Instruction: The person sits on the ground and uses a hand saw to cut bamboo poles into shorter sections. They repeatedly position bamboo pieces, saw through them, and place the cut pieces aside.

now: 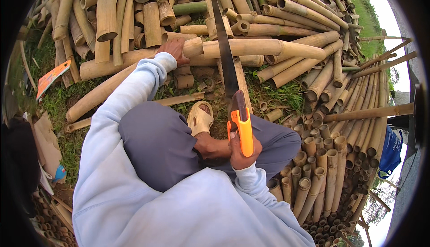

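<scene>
My right hand [245, 152] is closed round the orange handle [242, 133] of a handsaw. Its long dark blade [230, 70] points away from me and passes over a pale bamboo piece [264, 49]; I cannot tell whether they touch. My left hand [174, 52] wraps over a bamboo pole [130, 60] lying crosswise in front of me, near its right end. That end meets or nearly meets the left end of the pale piece. Below the left hand, a second long bamboo pole [96, 95] slants across the grass.
Cut bamboo poles [309, 10] are heaped along the far side. Upright bamboo tubes [316, 180] stack up at my right, with a blue bag [391, 152] beyond them. An orange sheet [51, 78] and cardboard [47, 144] lie at the left. My sandalled foot [200, 117] is between.
</scene>
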Tool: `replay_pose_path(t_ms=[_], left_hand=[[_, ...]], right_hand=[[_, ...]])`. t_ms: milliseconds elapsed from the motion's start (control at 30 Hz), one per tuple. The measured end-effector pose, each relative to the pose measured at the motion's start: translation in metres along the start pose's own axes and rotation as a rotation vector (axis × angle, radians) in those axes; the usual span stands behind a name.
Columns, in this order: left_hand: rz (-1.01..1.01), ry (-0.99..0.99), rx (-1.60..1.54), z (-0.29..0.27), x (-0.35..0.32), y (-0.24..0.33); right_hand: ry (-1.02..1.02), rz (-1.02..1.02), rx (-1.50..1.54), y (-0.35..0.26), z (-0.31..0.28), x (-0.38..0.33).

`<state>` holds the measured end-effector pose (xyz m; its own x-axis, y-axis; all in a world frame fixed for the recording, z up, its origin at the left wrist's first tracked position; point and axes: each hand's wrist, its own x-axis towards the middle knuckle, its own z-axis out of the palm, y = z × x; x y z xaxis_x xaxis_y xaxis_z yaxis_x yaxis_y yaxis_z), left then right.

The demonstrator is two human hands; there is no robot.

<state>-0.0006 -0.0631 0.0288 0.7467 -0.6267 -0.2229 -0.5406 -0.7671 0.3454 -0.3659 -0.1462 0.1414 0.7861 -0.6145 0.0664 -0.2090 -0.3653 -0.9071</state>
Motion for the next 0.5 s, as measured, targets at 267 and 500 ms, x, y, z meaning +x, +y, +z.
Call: replay_pose_path(t_ms=[267, 500], left_hand=[[0.032, 0.104, 0.041, 0.013, 0.002, -0.013], [-0.049, -0.054, -0.046, 0.001, 0.005, -0.004]], right_hand=[[0.048, 0.005, 0.058, 0.012, -0.013, -0.009], [0.28, 0.004, 0.045, 0.009, -0.022, -0.011]])
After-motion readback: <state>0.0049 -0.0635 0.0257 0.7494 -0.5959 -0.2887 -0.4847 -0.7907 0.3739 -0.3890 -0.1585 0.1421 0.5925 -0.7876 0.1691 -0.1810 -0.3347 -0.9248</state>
